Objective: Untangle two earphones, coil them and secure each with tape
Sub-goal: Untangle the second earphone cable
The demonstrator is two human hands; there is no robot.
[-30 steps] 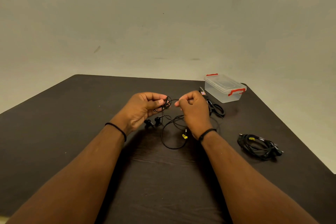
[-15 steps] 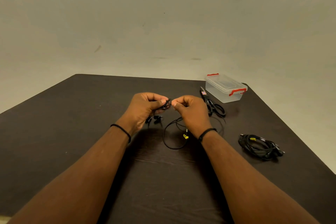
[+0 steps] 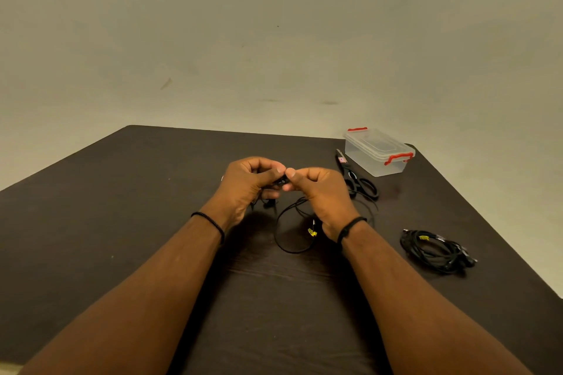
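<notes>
Earphone cable (image 3: 281, 182) sits pinched between my left hand (image 3: 246, 184) and right hand (image 3: 316, 192); tugging hard could tighten the knot.

hands: left hand (image 3: 243, 184) and right hand (image 3: 320, 192) meet thumb to thumb above table (image 3: 122, 222) centre, earphone cable (image 3: 281, 182) pinched between | slack loop (image 3: 286, 240): on table at 6 o'clock of hands | scissors (image 3: 356, 181): 3 o'clock | box (image 3: 377, 152): 2 o'clock, behind scissors | coiled earphone (image 3: 435, 250): 4 o'clock
</notes>
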